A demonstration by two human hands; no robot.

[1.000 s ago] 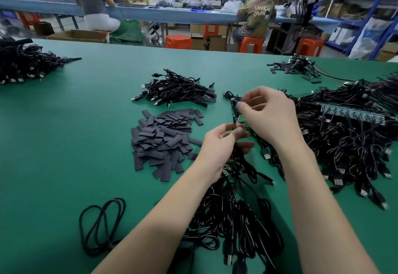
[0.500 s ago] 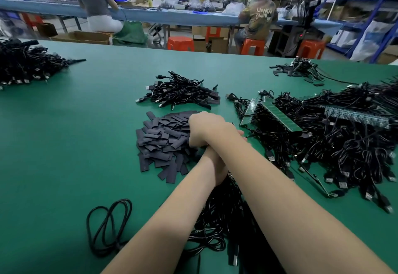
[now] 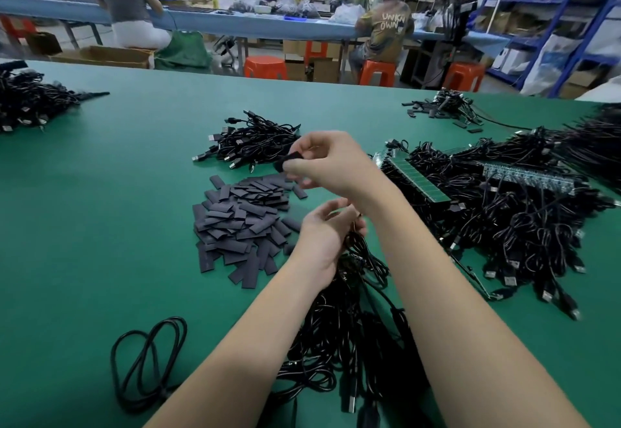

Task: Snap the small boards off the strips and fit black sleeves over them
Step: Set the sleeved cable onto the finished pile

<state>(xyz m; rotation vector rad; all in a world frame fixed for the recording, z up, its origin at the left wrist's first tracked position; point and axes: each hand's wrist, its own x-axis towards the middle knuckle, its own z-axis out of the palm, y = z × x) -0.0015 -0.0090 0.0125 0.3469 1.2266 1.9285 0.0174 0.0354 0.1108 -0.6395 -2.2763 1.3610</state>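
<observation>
The right hand (image 3: 331,162) was raised above the middle of the green surface (image 3: 100,212), its thumb and fingers pinching one black sleeve (image 3: 289,159). Below it the left hand (image 3: 327,236) had its fingers curled round a cable (image 3: 361,253) at the top of a bundle of black cables (image 3: 342,337) that ran down to the near edge; whether a small board sat in that grip could not be told. The pile of black sleeves (image 3: 240,222) lay just left of the left hand, toward the surface's middle. A green board strip (image 3: 416,177) and a bluish strip (image 3: 527,179) lay on a big tangle of cables (image 3: 514,222) filling the right side, just beside the right forearm. A smaller heap of cables (image 3: 248,140) lay beyond the sleeves, partly hidden by the right hand. Another heap (image 3: 30,101) sat at the far left edge, a small one (image 3: 447,108) near the far right edge, and one loose looped cable (image 3: 148,360) near the near edge at the left.

Beyond the surface a seated person's shirt (image 3: 389,29) read "UNKN OWN". Orange stools (image 3: 265,68) stood on the floor, an open cardboard box (image 3: 107,56) lay by the other seated person (image 3: 126,4), its contents hidden, and blue shelving (image 3: 551,7) held boxes and bags.
</observation>
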